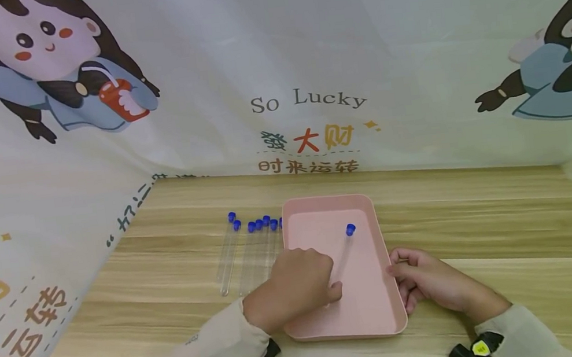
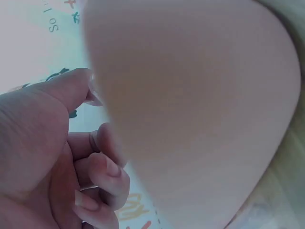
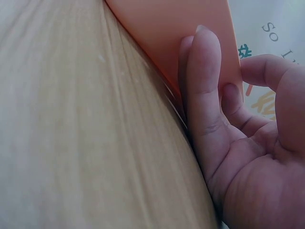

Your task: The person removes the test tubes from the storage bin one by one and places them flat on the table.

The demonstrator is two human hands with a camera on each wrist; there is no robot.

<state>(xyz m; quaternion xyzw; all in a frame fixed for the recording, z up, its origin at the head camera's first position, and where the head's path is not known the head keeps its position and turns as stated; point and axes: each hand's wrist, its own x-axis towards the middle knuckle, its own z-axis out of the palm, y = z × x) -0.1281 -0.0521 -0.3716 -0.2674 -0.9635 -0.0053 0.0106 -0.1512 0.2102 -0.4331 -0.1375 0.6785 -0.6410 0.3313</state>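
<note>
My left hand [image 1: 296, 279] reaches over the pink tray [image 1: 348, 326] and pinches the lower part of a clear test tube with a blue cap [image 1: 351, 230]. The tube slants over the tray floor, cap toward the far end. Its lower part is largely covered by the hand. In the left wrist view the tray wall [image 2: 200, 105] hides the fingertips and the tube. At the tray's right side my right hand [image 1: 433, 282] grips the wall, thumb at the rim. The right wrist view shows the other fingers [image 3: 205, 71] against the outer wall [image 3: 176, 28].
Several more blue-capped test tubes [image 1: 228, 254] lie on the wooden table [image 1: 479, 228] left of the tray, some partly hidden by the left hand and tray. A printed cloth [image 1: 411, 72] rises behind the table and along its sides.
</note>
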